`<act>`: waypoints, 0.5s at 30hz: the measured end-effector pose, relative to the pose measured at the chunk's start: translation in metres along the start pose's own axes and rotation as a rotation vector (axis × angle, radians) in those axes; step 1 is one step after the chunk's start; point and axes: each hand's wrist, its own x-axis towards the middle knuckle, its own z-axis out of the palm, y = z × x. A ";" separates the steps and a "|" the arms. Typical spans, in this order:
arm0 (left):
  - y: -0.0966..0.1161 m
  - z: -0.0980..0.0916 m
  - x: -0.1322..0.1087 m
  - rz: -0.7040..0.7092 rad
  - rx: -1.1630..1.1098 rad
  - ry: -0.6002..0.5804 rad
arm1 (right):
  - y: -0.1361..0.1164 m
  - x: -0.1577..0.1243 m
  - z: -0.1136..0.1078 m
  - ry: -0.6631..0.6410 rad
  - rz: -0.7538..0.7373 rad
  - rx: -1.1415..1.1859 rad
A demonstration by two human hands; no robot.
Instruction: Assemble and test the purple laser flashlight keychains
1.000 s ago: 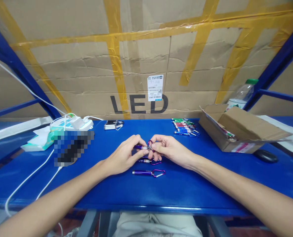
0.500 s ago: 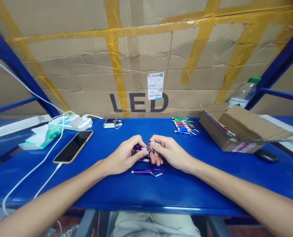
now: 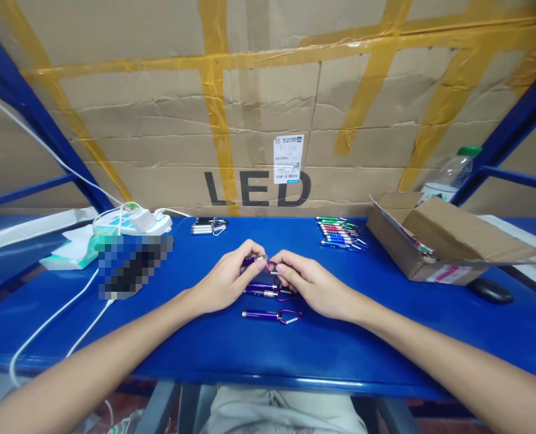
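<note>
- Currently, a small purple torch (image 3: 251, 261) sits in the left hand (image 3: 227, 278), above the bench (image 3: 362, 355) and in front of the person; this hand is the nearer one, since the torch lies within its fingers.
- Left fingers: thumb and forefinger pinch the torch near its silver end, while the far end is hidden in the hand.
- Right fingers: those of the right hand (image 3: 315, 283) pinch a purple clip (image 3: 269, 264) just right of that silver end. Whether clip and torch are joined cannot be told at this size.
- The key relation seems to be this narrow one, torch end facing clip, with the right fingers lying to the right of the torch and nearly in line with it.
- The torch's long axis runs left to right, roughly level, its silver end pointing right, toward the clip.
- Nearer the person, a loose torch (image 3: 261, 315) lies flat on the bench, also left to right, its clip end rightward.
</note>
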 end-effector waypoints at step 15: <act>-0.004 0.007 0.006 -0.144 -0.176 0.032 | 0.006 0.000 0.003 0.038 -0.374 -0.852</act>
